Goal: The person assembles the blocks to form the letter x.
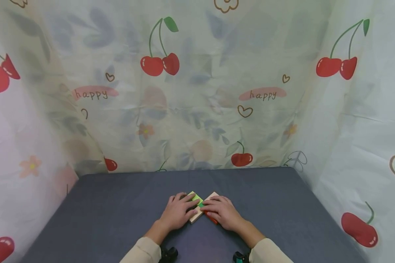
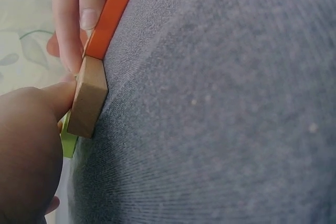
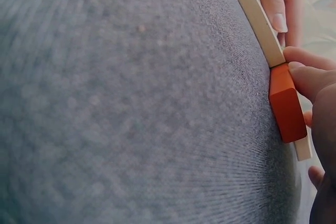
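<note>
Several flat wooden blocks meet in an X on the table. A yellow-green block (image 1: 196, 197) forms the far left arm, with a darker green part (image 1: 201, 205) at the centre. Plain wood makes up the near left block (image 1: 194, 218) and the far right block (image 1: 213, 194); an orange-red block (image 3: 287, 106) lies near right. My left hand (image 1: 177, 214) rests over the left blocks, fingers across the yellow-green one, thumb at the near plain one. Fingers of my right hand (image 1: 225, 214) lie across the right blocks and reach the centre, partly hiding the orange-red block.
A dark grey cloth (image 1: 118, 212) covers the table. Pale curtains (image 1: 197, 120) printed with cherries hang behind it and at both sides. Black wrist devices show below the left sleeve (image 1: 145, 250) and the right sleeve (image 1: 268, 250).
</note>
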Motion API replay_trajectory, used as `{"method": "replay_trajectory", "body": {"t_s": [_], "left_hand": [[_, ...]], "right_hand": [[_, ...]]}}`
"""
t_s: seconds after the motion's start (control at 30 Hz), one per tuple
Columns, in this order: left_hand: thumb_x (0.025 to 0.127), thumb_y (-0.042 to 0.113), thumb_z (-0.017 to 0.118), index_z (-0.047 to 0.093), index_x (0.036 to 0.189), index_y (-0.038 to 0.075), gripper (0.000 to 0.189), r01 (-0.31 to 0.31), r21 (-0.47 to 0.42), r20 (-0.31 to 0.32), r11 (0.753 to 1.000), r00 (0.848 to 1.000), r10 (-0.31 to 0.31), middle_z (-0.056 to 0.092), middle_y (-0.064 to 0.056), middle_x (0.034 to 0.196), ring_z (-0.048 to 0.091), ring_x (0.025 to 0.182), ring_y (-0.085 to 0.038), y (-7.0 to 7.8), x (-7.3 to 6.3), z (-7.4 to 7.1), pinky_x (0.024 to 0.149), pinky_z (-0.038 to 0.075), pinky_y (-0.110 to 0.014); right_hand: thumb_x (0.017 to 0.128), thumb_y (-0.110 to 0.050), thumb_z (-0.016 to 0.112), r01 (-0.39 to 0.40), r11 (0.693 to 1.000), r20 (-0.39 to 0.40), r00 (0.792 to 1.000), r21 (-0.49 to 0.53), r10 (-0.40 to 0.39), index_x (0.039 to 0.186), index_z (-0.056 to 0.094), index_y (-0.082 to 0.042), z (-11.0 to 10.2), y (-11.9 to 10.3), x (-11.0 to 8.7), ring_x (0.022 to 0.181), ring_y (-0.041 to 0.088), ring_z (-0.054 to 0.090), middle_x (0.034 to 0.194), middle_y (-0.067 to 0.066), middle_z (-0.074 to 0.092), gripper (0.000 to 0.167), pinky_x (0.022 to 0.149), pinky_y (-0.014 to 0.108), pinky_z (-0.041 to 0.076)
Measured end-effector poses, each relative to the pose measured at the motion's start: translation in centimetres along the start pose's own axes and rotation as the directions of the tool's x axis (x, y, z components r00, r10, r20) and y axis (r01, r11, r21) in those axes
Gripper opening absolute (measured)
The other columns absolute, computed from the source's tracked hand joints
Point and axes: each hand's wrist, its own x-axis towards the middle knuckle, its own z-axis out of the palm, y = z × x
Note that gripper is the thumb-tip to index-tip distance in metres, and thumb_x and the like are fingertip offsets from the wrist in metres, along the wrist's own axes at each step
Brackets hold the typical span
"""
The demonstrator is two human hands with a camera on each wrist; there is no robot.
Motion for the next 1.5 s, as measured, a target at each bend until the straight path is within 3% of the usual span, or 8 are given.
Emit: {"method": "replay_trajectory", "body": {"t_s": [0.5,0.7,0.9,1.03,1.5], "left_hand": [[0.101,0.047,0.045,0.053,0.141,0.032,0.044,0.026,-0.001,-0.009,1.000,1.000,-0.026,0.043,0.004,0.149,0.038,0.133,-0.029,0.1,0.0,0.4,0.097,0.032,-0.055],[0.102,0.045,0.045,0.052,0.143,0.030,0.044,0.029,-0.005,-0.008,1.000,1.000,-0.029,0.044,0.004,0.148,0.039,0.132,-0.027,0.5,0.1,0.5,0.097,0.033,-0.054],[0.101,0.044,0.048,0.054,0.141,0.025,0.045,0.045,-0.032,-0.037,0.998,0.998,-0.046,0.045,0.002,0.148,0.040,0.132,-0.028,0.8,0.0,0.4,0.098,0.033,-0.054],[0.100,0.046,0.049,0.055,0.140,0.025,0.046,0.054,-0.043,-0.048,0.998,0.997,-0.056,0.045,0.001,0.147,0.040,0.132,-0.029,0.7,0.0,0.3,0.098,0.033,-0.055],[0.100,0.047,0.049,0.058,0.138,0.026,0.045,0.046,-0.074,-0.041,0.996,0.998,-0.049,0.047,0.002,0.146,0.039,0.132,-0.028,0.5,-0.2,0.2,0.099,0.032,-0.055]], "right_hand": [[0.098,-0.022,0.059,0.022,1.000,-0.020,1.000,0.008,-0.022,0.128,0.067,-0.025,0.2,0.0,-0.2,0.129,0.028,0.042,0.136,-0.002,0.057,0.031,0.104,0.061,0.024],[0.098,-0.021,0.059,0.060,0.997,-0.140,0.989,0.043,-0.054,0.130,0.065,-0.018,0.4,0.2,-0.6,0.126,0.030,0.046,0.136,0.006,0.057,0.033,0.102,0.064,0.026],[0.095,-0.020,0.064,0.001,0.999,-0.246,0.969,0.047,0.010,0.127,0.067,-0.017,0.3,0.3,-1.0,0.122,0.024,0.050,0.130,0.002,0.061,0.032,0.100,0.060,0.032],[0.093,-0.021,0.068,-0.027,0.999,-0.245,0.969,0.035,0.035,0.121,0.070,-0.018,0.2,0.3,-1.3,0.122,0.023,0.050,0.128,0.000,0.062,0.029,0.100,0.060,0.032],[0.091,-0.022,0.069,-0.007,1.000,-0.214,0.977,-0.011,0.004,0.113,0.074,-0.023,0.3,0.0,-1.6,0.124,0.031,0.047,0.129,0.004,0.061,0.022,0.098,0.065,0.029]]}}
